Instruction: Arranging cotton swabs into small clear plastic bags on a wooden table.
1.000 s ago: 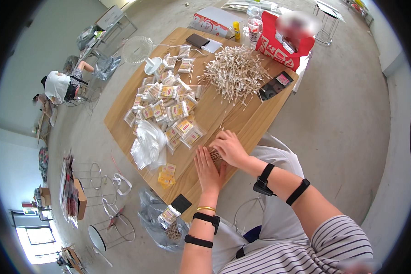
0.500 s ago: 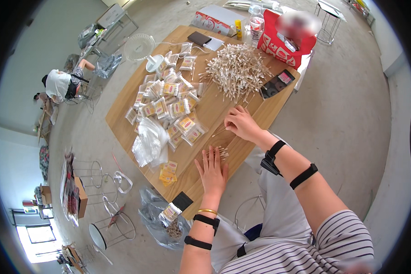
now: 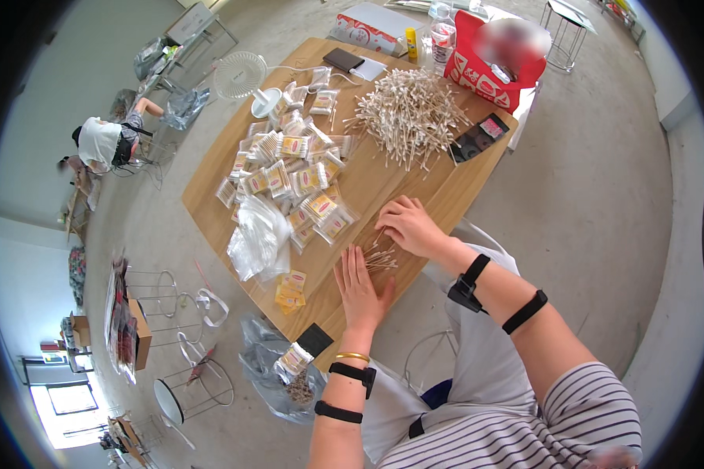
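My left hand [image 3: 360,289] lies flat, fingers apart, on the wooden table [image 3: 375,184] near its front edge. Its fingertips touch a small bunch of cotton swabs [image 3: 380,255]. My right hand [image 3: 411,225] rests palm down just beyond that bunch, fingers curled over the far ends of the swabs. A big loose heap of cotton swabs [image 3: 411,117] lies further back. To the left are many small filled packets [image 3: 293,168] and a pile of clear empty bags [image 3: 260,238].
Yellow label cards [image 3: 291,289] lie at the table's near left corner. A small fan [image 3: 242,76], a phone [image 3: 479,134], a red bag [image 3: 493,59] and a bottle [image 3: 442,33] stand at the back. A plastic bag [image 3: 285,371] sits on the floor. Another person [image 3: 105,141] crouches far left.
My right hand moved away from my left hand, out over the table, then drew back toward the small bunch. My left hand flattened on the table beside the swabs.
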Demonstrator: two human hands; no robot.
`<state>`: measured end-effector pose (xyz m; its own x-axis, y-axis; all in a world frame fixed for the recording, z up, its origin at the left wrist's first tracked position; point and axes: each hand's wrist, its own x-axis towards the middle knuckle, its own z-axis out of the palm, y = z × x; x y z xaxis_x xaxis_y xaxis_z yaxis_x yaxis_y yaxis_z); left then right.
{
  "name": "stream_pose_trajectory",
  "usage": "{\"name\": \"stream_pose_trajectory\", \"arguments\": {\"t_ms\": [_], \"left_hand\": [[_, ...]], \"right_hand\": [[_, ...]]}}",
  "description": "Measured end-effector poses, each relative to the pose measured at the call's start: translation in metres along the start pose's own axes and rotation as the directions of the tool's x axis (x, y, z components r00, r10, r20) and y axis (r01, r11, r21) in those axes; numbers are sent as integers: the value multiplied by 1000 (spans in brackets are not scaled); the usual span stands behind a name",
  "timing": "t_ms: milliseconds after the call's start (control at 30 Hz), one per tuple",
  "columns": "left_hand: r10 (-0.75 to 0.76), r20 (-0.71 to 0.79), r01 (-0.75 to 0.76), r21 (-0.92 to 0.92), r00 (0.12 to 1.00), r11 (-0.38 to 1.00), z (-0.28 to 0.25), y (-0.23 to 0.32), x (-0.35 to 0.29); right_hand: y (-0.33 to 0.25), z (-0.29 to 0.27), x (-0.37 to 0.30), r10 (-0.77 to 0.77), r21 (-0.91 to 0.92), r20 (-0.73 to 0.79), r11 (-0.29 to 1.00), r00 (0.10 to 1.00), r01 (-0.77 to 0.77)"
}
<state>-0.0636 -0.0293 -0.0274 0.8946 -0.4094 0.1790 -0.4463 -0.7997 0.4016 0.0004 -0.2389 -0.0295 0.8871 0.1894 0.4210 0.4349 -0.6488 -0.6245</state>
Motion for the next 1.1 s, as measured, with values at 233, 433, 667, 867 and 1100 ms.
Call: {"name": "stream_pose_trajectory", "arguments": {"t_ms": [233, 433, 667, 867, 1100], "left_hand": [[-12, 41, 8, 90, 999, 996, 6, -2, 2], [-38, -92, 33, -59, 995, 998, 3, 3, 1], [-22, -64, 17, -69, 998, 997, 4, -7, -1], [10, -33, -8, 40, 999, 999, 9, -8, -2], [17, 44, -23, 143, 999, 989, 7, -7, -4]], "right_hand": [[3, 0, 6, 197, -119, 10, 974, 980, -195], [-28, 29, -3, 119, 147, -43, 983, 992, -111], [-49, -1, -35, 161, 85, 43, 983, 986, -164], [-54, 5, -40, 186, -42, 61, 982, 981, -184], [-49, 3, -40, 184, -13, 86, 983, 979, -183]]}}
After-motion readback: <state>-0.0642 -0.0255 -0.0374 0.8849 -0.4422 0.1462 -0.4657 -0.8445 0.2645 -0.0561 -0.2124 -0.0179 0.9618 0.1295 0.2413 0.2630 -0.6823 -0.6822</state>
